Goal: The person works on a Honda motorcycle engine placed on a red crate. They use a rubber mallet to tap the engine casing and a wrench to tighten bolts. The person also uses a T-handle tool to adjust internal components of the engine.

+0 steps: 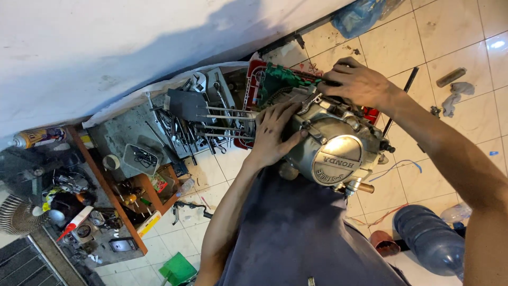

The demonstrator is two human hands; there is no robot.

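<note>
Here, the engine (330, 145) is sitting in front of the person's lap, above the tiled floor (455, 32), and both hands are touching it. The left hand (272, 132) is lying flat on its left side with the fingers spread and open, pressing on the metal case and gripping nothing. The right hand (357, 82) is resting on the top edge, with its fingers curled down over the upper parts; I cannot tell if they are closing around something. Four long studs (225, 122) are sticking out from the engine to the left, toward a tray (211, 85) full of wrenches, so the room on that side is narrow. To the right the floor is more open, with only one small metal cylinder (451, 77), one crumpled rag (456, 95) and one dark rod (400, 100) lying there. One big blue water bottle (431, 241) is lying near the person's right arm. The round cover (334, 159) on the engine is carrying raised letters. One spray can (34, 137) with a yellow label is lying on the shelf (106, 190) at the far left, and a green box (178, 269) is standing at the bottom edge.
</note>
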